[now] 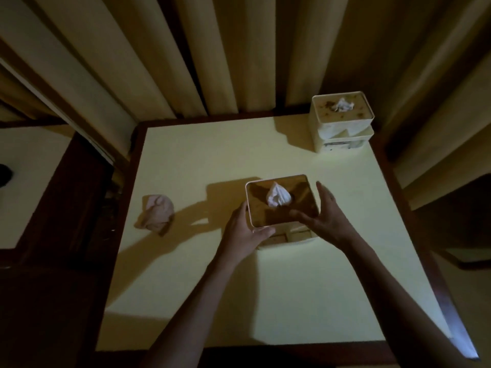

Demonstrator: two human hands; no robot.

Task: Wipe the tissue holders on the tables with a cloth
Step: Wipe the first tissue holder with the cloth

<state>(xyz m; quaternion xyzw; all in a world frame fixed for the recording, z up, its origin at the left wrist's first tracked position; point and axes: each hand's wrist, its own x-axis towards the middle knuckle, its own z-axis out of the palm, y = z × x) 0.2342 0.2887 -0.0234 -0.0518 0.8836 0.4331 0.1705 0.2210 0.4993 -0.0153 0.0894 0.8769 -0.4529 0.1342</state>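
A white tissue holder (259,205) with a brown top and a tissue sticking out stands in the middle of the pale yellow table (212,160). My left hand (245,233) grips its near-left corner, thumb along the front edge. My right hand (322,215) lies against its right side with straight fingers spread. A crumpled pinkish cloth (157,215) lies on the table to the left, apart from both hands. A second white tissue holder (342,122) stands at the far right corner.
Cream curtains (186,54) hang right behind the table's far edge. The table has a dark wooden rim (438,261). Another table (26,181) shows at the left, across a dark gap.
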